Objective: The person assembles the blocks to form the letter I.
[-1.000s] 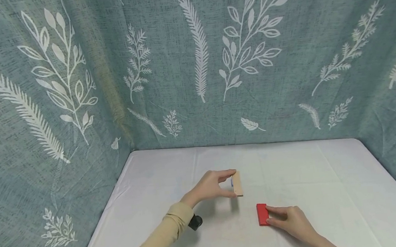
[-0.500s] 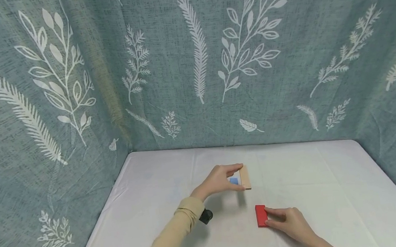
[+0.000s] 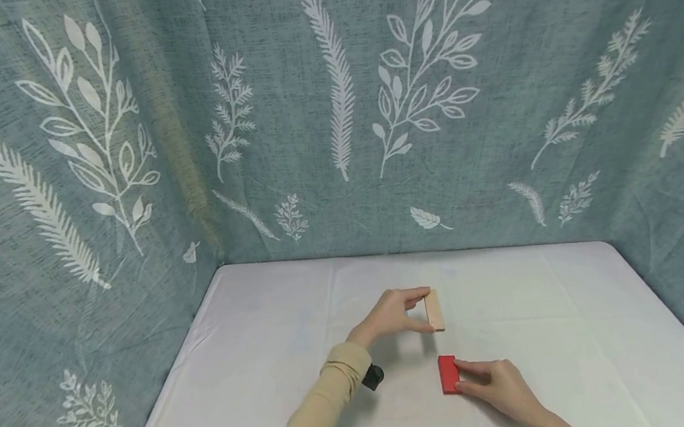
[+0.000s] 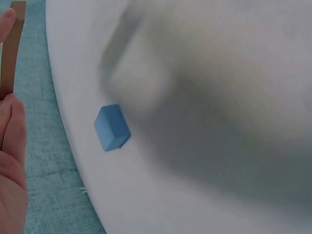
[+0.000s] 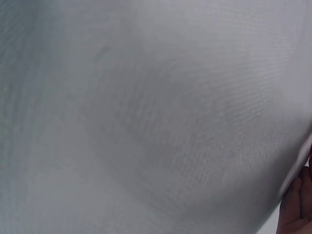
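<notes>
Left hand (image 3: pixel 392 314) pinches a wooden block (image 3: pixel 434 310) above the bench (image 3: pixel 513 293), right hand (image 3: pixel 502 381) pinches a red block (image 3: pixel 449 375): seemingly a holding-up step, so moving next calls for steady care.

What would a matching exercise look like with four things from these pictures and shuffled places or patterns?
1. wooden block
2. red block
3. blue block
4. fabric backdrop

A. lying on the white tablecloth, ungripped
B. printed with white leaves
C. gripped by the right hand
D. gripped by the left hand

Pairs: 1-D, 2-C, 3-A, 4-B.
</notes>
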Action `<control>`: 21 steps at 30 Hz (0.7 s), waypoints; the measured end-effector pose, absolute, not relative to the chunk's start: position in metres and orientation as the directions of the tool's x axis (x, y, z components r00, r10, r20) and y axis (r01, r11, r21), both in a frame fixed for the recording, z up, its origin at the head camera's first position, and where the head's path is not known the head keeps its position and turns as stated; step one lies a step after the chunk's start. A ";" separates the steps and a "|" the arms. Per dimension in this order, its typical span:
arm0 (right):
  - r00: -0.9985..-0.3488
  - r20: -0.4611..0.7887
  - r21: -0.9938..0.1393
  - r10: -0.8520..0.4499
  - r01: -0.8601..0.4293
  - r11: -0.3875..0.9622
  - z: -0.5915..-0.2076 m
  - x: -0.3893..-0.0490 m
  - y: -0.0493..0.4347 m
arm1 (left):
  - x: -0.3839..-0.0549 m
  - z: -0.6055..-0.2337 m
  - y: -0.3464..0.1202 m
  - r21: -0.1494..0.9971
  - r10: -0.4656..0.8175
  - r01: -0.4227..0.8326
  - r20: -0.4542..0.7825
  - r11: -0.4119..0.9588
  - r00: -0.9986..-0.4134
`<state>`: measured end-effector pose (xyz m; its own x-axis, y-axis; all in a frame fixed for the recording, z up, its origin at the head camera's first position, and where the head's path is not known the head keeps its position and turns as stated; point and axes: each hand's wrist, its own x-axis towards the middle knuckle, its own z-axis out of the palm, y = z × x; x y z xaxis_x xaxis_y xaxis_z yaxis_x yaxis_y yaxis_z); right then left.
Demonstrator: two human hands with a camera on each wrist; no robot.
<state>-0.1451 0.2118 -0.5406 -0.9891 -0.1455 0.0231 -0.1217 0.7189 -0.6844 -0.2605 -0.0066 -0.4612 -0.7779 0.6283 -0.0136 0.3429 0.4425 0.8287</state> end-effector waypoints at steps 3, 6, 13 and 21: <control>-0.989 0.030 -0.679 -0.143 -0.124 0.723 -0.541 -0.145 0.211 | -0.259 -0.465 -0.003 0.825 0.630 0.346 -0.016 0.447 -0.776; -0.990 0.036 -0.674 -0.140 -0.127 0.728 -0.542 -0.145 0.211 | -0.258 -0.468 0.000 0.821 0.631 0.343 -0.026 0.456 -0.776; -0.989 0.027 -0.674 -0.147 -0.127 0.728 -0.542 -0.146 0.212 | -0.259 -0.477 0.007 0.799 0.640 0.369 -0.024 0.474 -0.768; -0.986 0.060 -0.668 -0.156 -0.155 0.727 -0.542 -0.145 0.213 | -0.258 -0.485 0.014 0.757 0.622 0.381 -0.042 0.531 -0.782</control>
<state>-0.1454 0.2131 -0.5422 -0.9860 -0.1556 0.0597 -0.1552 0.7274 -0.6684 -0.2578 0.0139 -0.4847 -0.7821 0.6218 -0.0420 0.3812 0.5307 0.7570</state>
